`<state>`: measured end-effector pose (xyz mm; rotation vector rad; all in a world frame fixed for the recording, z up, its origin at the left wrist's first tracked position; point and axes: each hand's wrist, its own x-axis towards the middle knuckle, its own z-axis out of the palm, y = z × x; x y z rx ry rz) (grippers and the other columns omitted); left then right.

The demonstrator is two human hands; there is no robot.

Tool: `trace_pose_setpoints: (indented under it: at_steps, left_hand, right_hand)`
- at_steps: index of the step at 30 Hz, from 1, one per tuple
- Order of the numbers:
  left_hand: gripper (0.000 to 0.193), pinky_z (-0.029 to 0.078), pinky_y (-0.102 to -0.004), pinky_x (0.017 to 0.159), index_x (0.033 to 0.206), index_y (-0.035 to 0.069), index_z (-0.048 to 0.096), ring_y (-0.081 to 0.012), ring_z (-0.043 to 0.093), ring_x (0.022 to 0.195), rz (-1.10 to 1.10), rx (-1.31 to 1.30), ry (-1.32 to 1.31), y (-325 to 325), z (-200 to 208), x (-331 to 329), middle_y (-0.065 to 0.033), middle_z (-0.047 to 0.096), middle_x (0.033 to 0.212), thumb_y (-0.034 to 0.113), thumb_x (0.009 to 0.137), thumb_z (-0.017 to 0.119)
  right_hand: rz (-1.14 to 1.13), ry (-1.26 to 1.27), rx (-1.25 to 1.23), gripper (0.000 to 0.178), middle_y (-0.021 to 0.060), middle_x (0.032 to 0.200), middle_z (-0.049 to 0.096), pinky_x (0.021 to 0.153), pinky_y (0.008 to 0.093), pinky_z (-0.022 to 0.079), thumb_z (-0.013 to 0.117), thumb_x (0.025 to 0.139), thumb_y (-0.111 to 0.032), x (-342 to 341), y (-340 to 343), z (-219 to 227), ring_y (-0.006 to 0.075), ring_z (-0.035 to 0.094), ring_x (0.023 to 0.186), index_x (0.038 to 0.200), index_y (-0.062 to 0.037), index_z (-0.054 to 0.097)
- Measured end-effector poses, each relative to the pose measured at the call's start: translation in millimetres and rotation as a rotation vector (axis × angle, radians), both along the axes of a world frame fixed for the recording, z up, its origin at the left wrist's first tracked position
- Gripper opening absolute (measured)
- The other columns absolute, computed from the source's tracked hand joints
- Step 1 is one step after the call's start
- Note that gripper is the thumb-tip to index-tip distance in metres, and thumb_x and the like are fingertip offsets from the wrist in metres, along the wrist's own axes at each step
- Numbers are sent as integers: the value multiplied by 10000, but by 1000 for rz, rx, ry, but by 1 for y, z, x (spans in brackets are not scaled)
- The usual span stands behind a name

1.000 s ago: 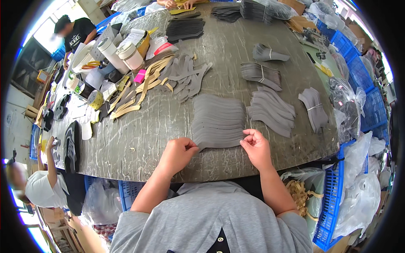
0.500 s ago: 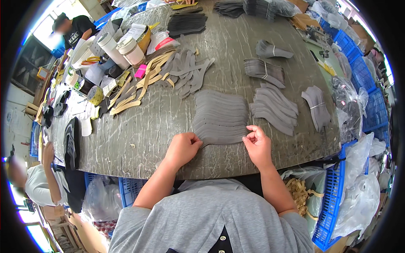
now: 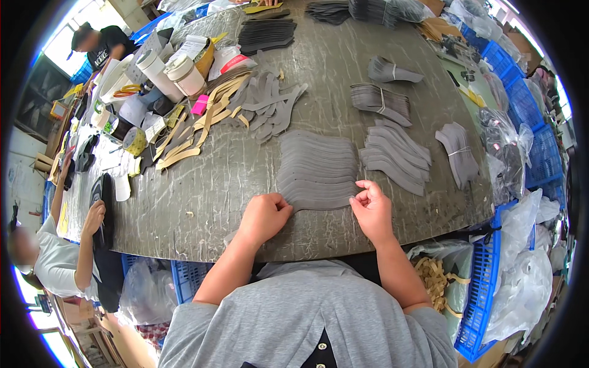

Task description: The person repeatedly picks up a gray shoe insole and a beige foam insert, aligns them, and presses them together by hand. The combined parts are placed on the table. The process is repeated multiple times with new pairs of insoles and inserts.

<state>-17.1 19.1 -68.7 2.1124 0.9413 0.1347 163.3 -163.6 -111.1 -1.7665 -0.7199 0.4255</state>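
A fanned row of thin grey curved strips [image 3: 318,161] lies on the table in front of me, overlapped edge over edge. My left hand [image 3: 267,214] is closed, thumb and finger pinching the left end of the nearest grey strip. At that strip's right end, my right hand [image 3: 373,211] pinches with thumb and forefinger, its other fingers curled. A second fan of grey pieces [image 3: 397,156] lies just right of the row. Beyond it are tied grey bundles [image 3: 381,103], and another tied bundle [image 3: 457,153] sits farther right.
Loose grey and tan offcuts [image 3: 270,104] lie at the far left, near a white lidded jar [image 3: 185,75] and a pink block [image 3: 200,104]. Dark stacked pieces [image 3: 267,35] lie farther back. Blue crates [image 3: 481,294] flank the table [image 3: 196,227]. A co-worker [image 3: 64,254] sits at left.
Both my hands keep their pinch on the nearest strip, almost unmoved. The view has shifted slightly. At left, the co-worker's arms have moved, one hand now at the dark upright piece.
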Motion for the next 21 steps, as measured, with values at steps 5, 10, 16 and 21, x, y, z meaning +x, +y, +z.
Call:
trace_pose_setpoints:
  at_steps: [5,10,16,21]
  left_hand:
    - [174,479,-325,557,784,-16,690,-168,593,550,-7,16,-12,0,-2,0,-127,642,625,155,775,718]
    - [169,481,-330,551,774,-11,686,-180,597,540,-8,27,-19,0,-4,0,-128,639,616,156,776,715]
    - [166,484,-342,547,762,0,676,-207,614,537,-28,63,-4,1,-6,2,-130,628,597,161,767,715]
    - [163,487,-351,552,760,-1,671,-226,618,540,-45,78,4,2,-5,3,-138,626,596,158,764,707]
  right_hand:
    - [3,-5,-4,320,3,714,596,568,200,434,671,821,60,0,0,-2,21,507,619,1119,1,569]
    - [-4,-238,-278,317,81,759,645,597,339,495,721,776,-43,-2,4,9,208,612,639,1067,-25,596]
    - [94,-876,-315,460,145,1260,560,928,448,449,740,769,-169,-22,6,21,311,539,1154,1191,-67,586]
    - [598,-856,-318,742,164,1475,416,1139,475,274,699,789,-421,-52,14,22,329,346,1395,1361,0,483]
